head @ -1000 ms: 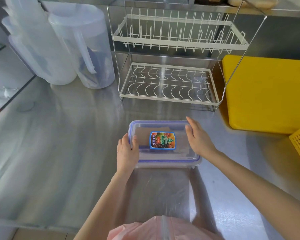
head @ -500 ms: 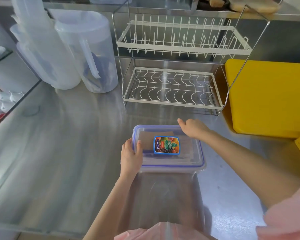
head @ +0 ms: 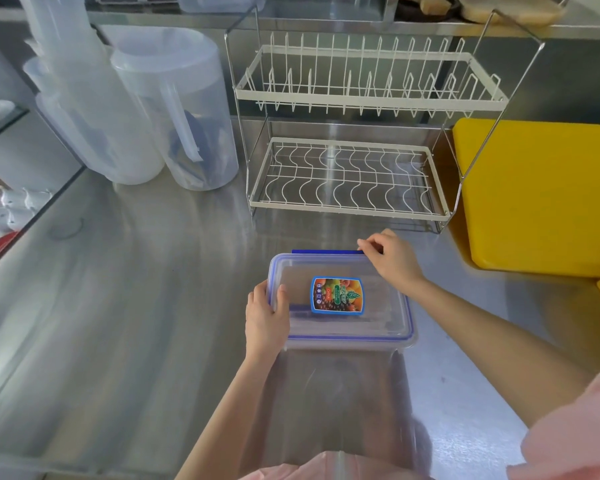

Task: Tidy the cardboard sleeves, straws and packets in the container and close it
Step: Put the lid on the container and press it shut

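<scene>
A steel counter (head: 125,306) carries a white dish rack (head: 347,174) at the far side. Near of it sits the clear container (head: 343,327), its lid on, brown cardboard dimly visible inside. The left hand (head: 265,320) grips its left edge. The right hand (head: 392,259) pinches the blue latch (head: 326,252) along the far edge.

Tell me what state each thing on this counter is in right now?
Container: lid on.
Far clip: sticking out, seemingly not snapped down.
Left hand: holds the container's left edge.
Right hand: fingers pinch the far clip.
Dish rack: no dishes, upright.
Pitchers: upright.
</scene>
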Demonstrator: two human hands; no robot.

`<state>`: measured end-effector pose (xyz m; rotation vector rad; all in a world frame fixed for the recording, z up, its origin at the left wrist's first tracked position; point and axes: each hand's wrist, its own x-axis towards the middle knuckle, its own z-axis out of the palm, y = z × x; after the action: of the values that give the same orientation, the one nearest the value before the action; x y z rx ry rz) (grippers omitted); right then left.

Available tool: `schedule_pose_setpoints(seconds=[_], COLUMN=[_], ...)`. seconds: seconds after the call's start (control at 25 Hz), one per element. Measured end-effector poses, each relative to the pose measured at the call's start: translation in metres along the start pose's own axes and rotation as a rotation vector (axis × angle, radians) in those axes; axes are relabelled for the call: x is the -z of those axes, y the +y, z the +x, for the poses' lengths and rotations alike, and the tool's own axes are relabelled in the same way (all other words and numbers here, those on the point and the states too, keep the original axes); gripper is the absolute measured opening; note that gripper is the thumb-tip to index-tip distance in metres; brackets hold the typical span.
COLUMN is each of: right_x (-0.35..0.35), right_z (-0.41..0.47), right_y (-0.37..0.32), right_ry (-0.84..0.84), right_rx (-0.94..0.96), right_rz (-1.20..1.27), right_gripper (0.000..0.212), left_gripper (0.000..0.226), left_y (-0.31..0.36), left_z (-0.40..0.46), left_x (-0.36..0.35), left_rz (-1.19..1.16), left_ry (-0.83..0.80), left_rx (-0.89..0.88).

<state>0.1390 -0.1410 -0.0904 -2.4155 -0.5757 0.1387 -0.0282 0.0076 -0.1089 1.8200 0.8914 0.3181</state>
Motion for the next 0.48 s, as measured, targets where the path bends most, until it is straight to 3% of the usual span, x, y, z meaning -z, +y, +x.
schedule_pose_setpoints(seconds=[0.24,0.48], right_x=[0.002,0.008], right_z=[-0.006,-0.031], right_y=[-0.002,0.012], right_ry=[0.022,-0.147], right_rx=[0.069,-0.043], right_rz=[-0.053,-0.119], right_gripper=[0.030,0.032], left_gripper=[0.021,0.028], left_y=[0.000,0.008], left_z=[0.000,0.026], left_x=[0.000,0.009], left_rz=[-0.009,0.194], left_ry=[-0.008,-0.107], left_rx=[-0.009,-0.133])
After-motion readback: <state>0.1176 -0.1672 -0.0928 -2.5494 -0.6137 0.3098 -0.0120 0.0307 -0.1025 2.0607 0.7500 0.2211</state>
